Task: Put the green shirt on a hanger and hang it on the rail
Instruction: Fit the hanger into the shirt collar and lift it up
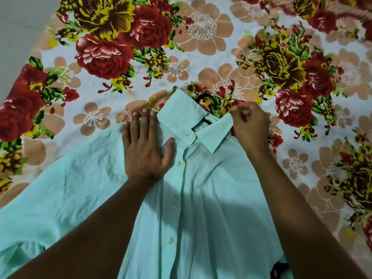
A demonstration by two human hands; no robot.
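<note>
On the bed, over one flowered bedsheet (201,47) printed with red, yellow and peach blooms, lay a single green shirt (201,198), front side up and spread toward me, its collar pointing away. One black hanger (205,97) sat inside it: only the hook showed past the neckline, along with a short dark stretch within the open collar. My left hand (145,146) lay flat on the shirt's shoulder just beside the collar, fingers (145,125) straight and spread wide, the tips reaching the edge of the cloth, the thumb pressing near the top button. My right hand (249,125) was curled at the other collar wing, its fingers pinching the collar's upper edge. I counted three buttons visible down the placket, the top one fastened at the neck. No label or writing could be read on the shirt or sheet. Something small and dark showed at the lower edge under the shirt; I could not tell what.
</note>
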